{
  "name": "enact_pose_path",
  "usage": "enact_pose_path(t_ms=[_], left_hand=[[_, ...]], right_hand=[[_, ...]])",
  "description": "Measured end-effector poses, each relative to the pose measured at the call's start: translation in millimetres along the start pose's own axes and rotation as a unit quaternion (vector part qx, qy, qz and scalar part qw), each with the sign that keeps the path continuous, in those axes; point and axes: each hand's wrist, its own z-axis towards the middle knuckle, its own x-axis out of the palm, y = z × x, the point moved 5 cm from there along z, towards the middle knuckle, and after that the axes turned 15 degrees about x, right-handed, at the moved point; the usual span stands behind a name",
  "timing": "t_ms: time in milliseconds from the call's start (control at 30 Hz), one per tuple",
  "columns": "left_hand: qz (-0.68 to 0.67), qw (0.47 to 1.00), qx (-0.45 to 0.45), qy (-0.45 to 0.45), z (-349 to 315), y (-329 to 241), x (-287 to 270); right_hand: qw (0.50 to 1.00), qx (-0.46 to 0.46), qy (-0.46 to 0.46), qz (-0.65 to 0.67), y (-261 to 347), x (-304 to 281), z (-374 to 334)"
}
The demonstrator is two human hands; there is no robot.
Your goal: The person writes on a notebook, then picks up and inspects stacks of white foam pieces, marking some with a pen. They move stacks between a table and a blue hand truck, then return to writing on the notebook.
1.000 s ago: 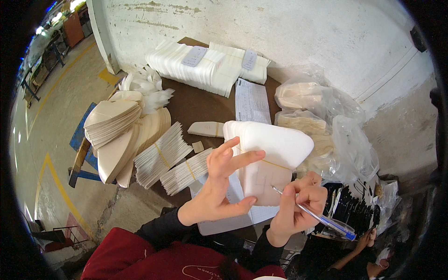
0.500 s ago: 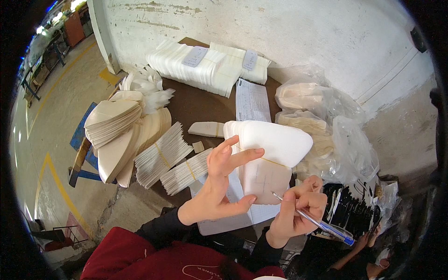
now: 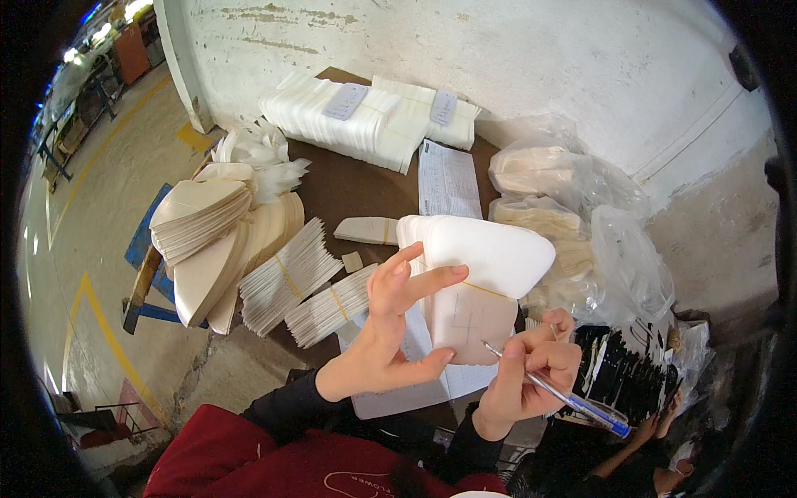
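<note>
My right hand (image 3: 535, 373) is closed round a clear ballpoint pen (image 3: 573, 400) with a blue end, its tip at the near edge of a banded stack of white, rounded pieces (image 3: 490, 245). Faint pen lines show on the top piece, below the yellow rubber band (image 3: 490, 290). My left hand (image 3: 390, 319) rests against the stack's left side with fingers spread, the forefinger lying on top and the thumb touching the near left corner. Under the stack lie white paper sheets (image 3: 407, 398). Close to my left hand are two banded bundles (image 3: 332, 305) of thin white pieces.
Long white stacks (image 3: 332, 124) with labels stand along the wall. Cream curved pieces (image 3: 203, 212) pile up at the left edge. Clear plastic bags (image 3: 573, 178) of cream pieces and a mass of black strips (image 3: 627, 365) lie at right. Another person's hand (image 3: 664, 419) shows lower right.
Both hands stay almost where they were, the pen tip still at the stack's near edge. The pen lines on the top piece look slightly fuller.
</note>
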Motion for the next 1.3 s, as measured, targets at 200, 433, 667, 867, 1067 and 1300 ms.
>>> enact_pose_path(t_ms=[200, 433, 667, 867, 1067, 1300], left_hand=[[-0.01, 1.0, 0.003, -0.016, 0, 0, 0], [-0.017, 1.0, -0.002, -0.014, 0, 1, -2], [-0.012, 1.0, -0.002, -0.009, -3, 1, -1], [0.005, 1.0, 0.001, 0.023, -3, 2, -2], [0.003, 1.0, 0.0, 0.008, -3, 1, -2], [-0.02, 0.999, 0.0, -0.025, -1, 1, -3]], right_hand=[[0.999, 0.013, -0.037, 0.005, 2, 12, 8], [1.0, -0.014, -0.006, 0.017, 0, 1, -2], [1.0, -0.001, -0.025, -0.004, 0, 15, 8], [0.998, -0.021, 0.039, -0.038, 2, 3, 1], [0.999, 0.016, -0.017, -0.022, 6, 16, 9], [1.0, 0.012, 0.001, 0.005, 3, 3, -1]])
